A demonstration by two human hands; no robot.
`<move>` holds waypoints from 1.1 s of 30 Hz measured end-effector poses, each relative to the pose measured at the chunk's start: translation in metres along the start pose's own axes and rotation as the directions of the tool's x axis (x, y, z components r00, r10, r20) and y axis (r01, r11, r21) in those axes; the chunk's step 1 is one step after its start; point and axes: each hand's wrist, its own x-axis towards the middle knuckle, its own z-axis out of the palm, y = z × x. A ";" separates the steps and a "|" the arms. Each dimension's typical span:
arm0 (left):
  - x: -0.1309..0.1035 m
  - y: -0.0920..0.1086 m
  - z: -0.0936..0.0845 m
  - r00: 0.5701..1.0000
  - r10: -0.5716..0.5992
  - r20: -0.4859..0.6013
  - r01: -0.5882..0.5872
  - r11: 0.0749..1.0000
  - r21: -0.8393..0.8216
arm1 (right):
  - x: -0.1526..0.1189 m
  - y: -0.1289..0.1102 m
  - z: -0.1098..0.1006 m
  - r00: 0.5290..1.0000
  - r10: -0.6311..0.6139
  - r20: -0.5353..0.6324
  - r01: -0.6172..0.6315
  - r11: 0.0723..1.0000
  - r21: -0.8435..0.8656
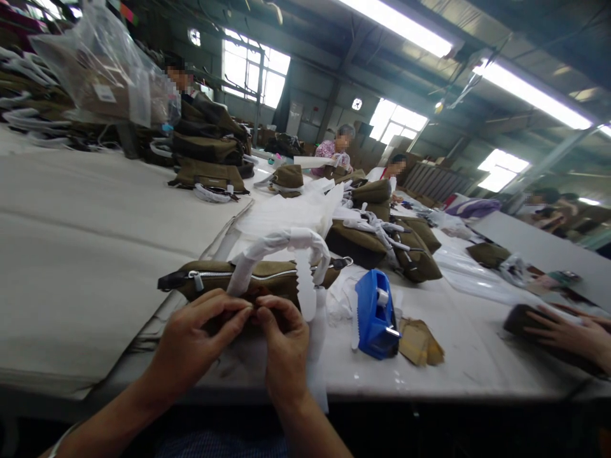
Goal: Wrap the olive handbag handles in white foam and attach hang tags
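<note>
View, single: head-worn camera, looking forward and slightly down along a long white bench [458, 356]. Nearness: close; the left hand [191, 340] and right hand [284, 340] sit low at centre, forearms entering from the bottom edge. Field: wide, edges bowed; beyond the hands the bench runs away to far windows [252, 70], ceiling strip lights [529, 92] overhead. Right of the hands, at the frame edge, a co-worker's hand [568, 334] enters. Shared coverage: not applicable, one view only.
</note>
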 end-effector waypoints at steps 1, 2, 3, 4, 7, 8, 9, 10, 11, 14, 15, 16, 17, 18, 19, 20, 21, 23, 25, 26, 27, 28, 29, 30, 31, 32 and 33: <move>0.000 0.000 0.000 1.000 -0.014 -0.006 0.014 1.000 0.001 | 0.002 -0.003 -0.001 1.000 -0.003 0.007 0.003 1.000 -0.004; 0.000 0.001 -0.001 1.000 -0.027 -0.016 0.027 1.000 0.000 | 0.003 -0.006 -0.003 1.000 -0.006 0.018 0.006 1.000 -0.010; 0.000 0.001 -0.001 0.999 -0.039 -0.024 0.039 0.999 -0.003 | 0.004 -0.008 -0.004 0.999 -0.008 0.031 0.009 1.000 -0.022; 0.001 0.002 -0.002 0.998 -0.050 -0.031 0.050 0.999 -0.005 | 0.005 -0.010 -0.005 0.999 -0.011 0.045 0.013 0.999 -0.041; 0.003 0.004 -0.003 0.996 -0.070 -0.053 0.070 0.998 -0.007 | 0.007 -0.012 -0.007 0.998 -0.041 0.052 0.045 0.996 -0.081; 0.004 0.004 -0.004 0.996 -0.072 -0.057 0.072 0.997 -0.008 | 0.007 -0.012 -0.007 0.998 -0.049 0.047 0.053 0.995 -0.083; 0.005 0.005 -0.004 0.996 -0.073 -0.057 0.073 0.997 -0.009 | 0.008 -0.012 -0.006 0.998 -0.055 0.042 0.058 0.995 -0.078; 0.005 0.005 -0.004 0.996 -0.075 -0.054 0.075 0.997 -0.012 | 0.008 -0.011 -0.005 0.997 -0.059 0.043 0.061 0.996 -0.063; 0.006 0.005 -0.003 0.996 -0.078 -0.050 0.077 0.997 -0.015 | 0.008 -0.011 -0.004 0.997 -0.058 0.050 0.060 0.997 -0.041; 0.007 0.005 -0.003 0.995 -0.083 -0.048 0.082 0.996 -0.024 | 0.009 -0.009 0.002 0.995 -0.035 0.093 0.028 0.997 0.070; 0.008 0.005 -0.003 0.995 -0.083 -0.053 0.081 0.996 -0.026 | 0.009 -0.009 0.003 0.995 -0.021 0.102 0.010 0.994 0.111; 0.008 0.006 -0.003 0.995 -0.080 -0.058 0.079 0.997 -0.028 | 0.010 -0.008 0.004 0.994 -0.005 0.108 -0.011 0.990 0.143; 0.008 0.006 -0.003 0.995 -0.076 -0.060 0.075 0.997 -0.028 | 0.010 -0.008 0.005 0.994 0.009 0.112 -0.027 0.987 0.161; 0.008 0.007 -0.004 0.995 -0.075 -0.061 0.073 0.997 -0.026 | 0.011 -0.008 0.005 0.993 0.019 0.118 -0.039 0.986 0.165; 0.008 0.007 -0.005 0.995 -0.074 -0.060 0.073 0.997 -0.024 | 0.012 -0.008 0.005 0.992 0.027 0.126 -0.046 0.987 0.153; 0.008 0.008 -0.005 0.996 -0.073 -0.058 0.072 0.997 -0.022 | 0.013 -0.008 0.005 0.991 0.030 0.131 -0.048 0.990 0.131; 0.008 0.008 -0.006 0.996 -0.072 -0.055 0.071 0.997 -0.019 | 0.013 -0.008 0.004 0.991 0.030 0.134 -0.044 0.994 0.104; 0.009 0.009 -0.007 0.997 -0.064 -0.054 0.063 0.998 -0.009 | 0.014 -0.009 0.003 0.992 0.023 0.123 -0.030 0.998 0.057; 0.009 0.009 -0.007 0.997 -0.047 -0.054 0.048 0.999 0.008 | 0.013 -0.012 0.003 0.994 0.010 0.110 -0.012 1.000 0.017; 0.009 0.009 -0.007 0.998 -0.040 -0.050 0.041 0.999 0.018 | 0.013 -0.014 0.003 0.994 0.000 0.111 0.000 1.000 -0.006; 0.009 0.009 -0.008 0.998 -0.033 -0.044 0.034 0.999 0.027 | 0.012 -0.015 0.003 0.993 -0.011 0.115 0.014 0.999 -0.028; 0.009 0.009 -0.008 0.999 -0.027 -0.036 0.028 0.999 0.033 | 0.012 -0.017 0.003 0.992 -0.024 0.121 0.030 0.998 -0.048; 0.009 0.009 -0.008 0.999 -0.023 -0.030 0.024 0.999 0.037 | 0.011 -0.018 0.003 0.992 -0.033 0.126 0.042 0.997 -0.063; 0.009 0.010 -0.008 1.000 -0.019 -0.025 0.020 0.999 0.038 | 0.011 -0.019 0.003 0.991 -0.038 0.126 0.047 0.996 -0.072; 0.010 0.010 -0.009 1.000 -0.015 -0.024 0.016 0.999 0.038 | 0.011 -0.019 0.003 0.992 -0.037 0.120 0.047 0.996 -0.074; 0.010 0.010 -0.009 1.000 -0.012 -0.023 0.013 0.999 0.037 | 0.011 -0.019 0.003 0.993 -0.033 0.114 0.041 0.996 -0.074; 0.010 0.010 -0.010 1.000 -0.010 -0.022 0.011 0.999 0.037 | 0.011 -0.019 0.003 0.994 -0.028 0.106 0.036 0.997 -0.073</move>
